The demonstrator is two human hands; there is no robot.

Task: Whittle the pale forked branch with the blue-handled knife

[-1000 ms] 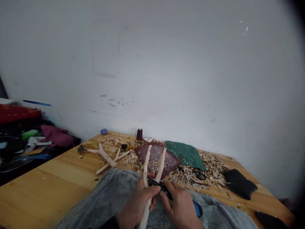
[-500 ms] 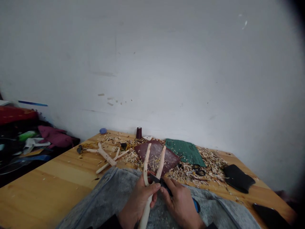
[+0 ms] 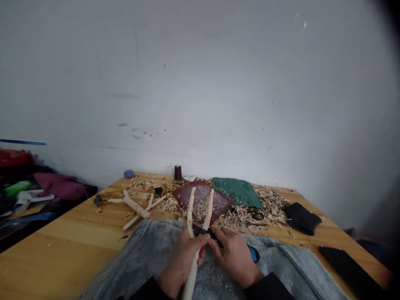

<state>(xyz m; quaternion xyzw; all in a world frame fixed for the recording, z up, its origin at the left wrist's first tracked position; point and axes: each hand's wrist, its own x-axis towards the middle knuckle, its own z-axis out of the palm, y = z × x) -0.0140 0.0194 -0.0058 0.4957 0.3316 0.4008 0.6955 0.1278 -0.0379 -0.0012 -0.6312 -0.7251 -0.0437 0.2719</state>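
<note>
A peeled, forked branch (image 3: 191, 208) points away from me, its two prongs spread and its stem running down past my wrist. My left hand (image 3: 184, 254) is closed around it just below the fork, the thumb reaching across toward the blade. In my right hand (image 3: 233, 254) is a knife (image 3: 200, 229) with a black and blue handle. Its dark blade lies across the branch at the crotch, between the prongs. A grey cloth (image 3: 150, 246) spreads beneath both hands, over the table's near edge.
Wood shavings (image 3: 268, 200) litter the wooden table (image 3: 62, 241). Other peeled forked branches (image 3: 134, 206) lie left. Behind are a maroon sheet (image 3: 179, 196), a green sheet (image 3: 237, 191), scissors (image 3: 258, 216) and a thread spool (image 3: 178, 173). A black piece (image 3: 302, 218) and a flat dark device (image 3: 346, 266) lie right.
The view has turned slightly right, so the table and wall sit further left. Both hands keep their hold, and the blade stays at the fork with little visible shift.
</note>
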